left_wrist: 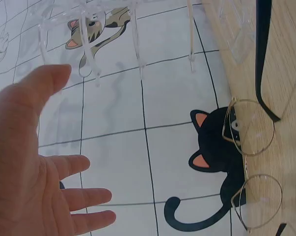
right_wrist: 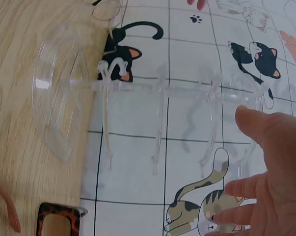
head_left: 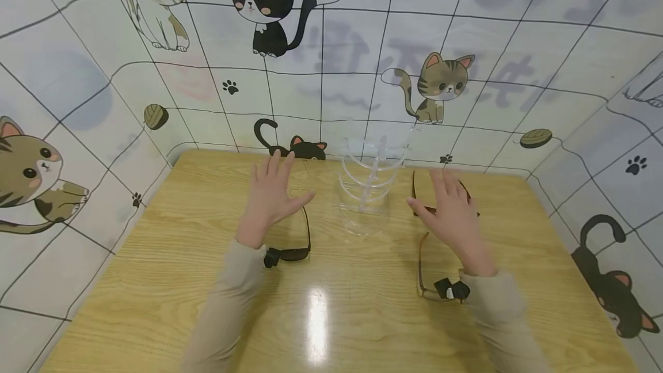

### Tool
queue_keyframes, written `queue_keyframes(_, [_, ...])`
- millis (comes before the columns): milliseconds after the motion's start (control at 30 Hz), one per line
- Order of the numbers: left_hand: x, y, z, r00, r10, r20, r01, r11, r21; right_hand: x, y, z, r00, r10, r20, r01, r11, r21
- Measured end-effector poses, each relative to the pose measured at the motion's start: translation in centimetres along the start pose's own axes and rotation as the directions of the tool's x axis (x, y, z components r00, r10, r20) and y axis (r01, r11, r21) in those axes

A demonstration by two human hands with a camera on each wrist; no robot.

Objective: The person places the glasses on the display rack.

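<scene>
My left hand (head_left: 268, 197) hovers over the left side of the table, fingers spread straight and nothing in its grasp. Below it are dark-lensed sunglasses (head_left: 294, 254) and thin gold wire-rimmed glasses (left_wrist: 258, 128), partly hidden in the head view. My right hand (head_left: 452, 217) is likewise raised with extended fingers, above dark tortoiseshell glasses (right_wrist: 40, 223) that it partly covers. Nearer to me, by the right cuff, lie glasses with brownish temples (head_left: 421, 263). Between the hands a clear plastic glasses stand (head_left: 366, 189) with several curved tiers stands upright, holding no glasses.
The light wooden table (head_left: 352, 315) meets a cat-printed, grid-lined backdrop (head_left: 352, 96) at the back and both sides. Small black devices (head_left: 271, 257) show at both cuffs. The stand is close to the back edge.
</scene>
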State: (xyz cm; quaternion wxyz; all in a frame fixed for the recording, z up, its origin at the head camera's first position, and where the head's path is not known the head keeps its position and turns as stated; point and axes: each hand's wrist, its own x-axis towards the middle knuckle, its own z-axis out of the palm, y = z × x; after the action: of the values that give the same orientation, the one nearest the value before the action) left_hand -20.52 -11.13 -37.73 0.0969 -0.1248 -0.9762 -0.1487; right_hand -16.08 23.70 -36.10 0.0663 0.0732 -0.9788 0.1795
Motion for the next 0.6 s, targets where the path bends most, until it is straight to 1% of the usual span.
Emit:
queue_keyframes(67, [-0.5, -0.6, -0.3, 1.000, 0.008, -0.028, -0.009, 0.999, -0.047, -0.1, -0.7, 0.4, 1.000, -0.025, -0.013, 0.025, 0.998, 0.058])
queue_keyframes(167, [-1.3, -1.6, -0.6, 0.995, 0.031, -0.097, -0.039, 0.996, -0.079, -0.2, -1.9, 1.1, 0.998, -0.062, -0.026, 0.066, 0.987, 0.149])
queue_keyframes(267, [-2.1, -2.7, -0.7, 0.985, 0.063, -0.162, -0.078, 0.993, -0.087, -0.2, -3.0, 1.9, 0.994, -0.100, -0.049, 0.107, 0.976, 0.191])
queue_keyframes(333, [-2.5, -3.3, -0.7, 0.980, 0.074, -0.184, -0.091, 0.992, -0.089, -0.3, -3.8, 2.6, 0.989, -0.127, -0.070, 0.139, 0.970, 0.198])
queue_keyframes(433, [-3.2, -4.2, -0.7, 0.983, 0.057, -0.174, -0.076, 0.992, -0.105, -0.4, -5.0, 3.8, 0.986, -0.150, -0.068, 0.162, 0.960, 0.228])
queue_keyframes(600, [-4.4, -5.3, -0.5, 0.993, -0.001, -0.116, -0.014, 0.991, -0.135, -0.3, -6.7, 6.3, 0.982, -0.182, -0.053, 0.190, 0.943, 0.274])
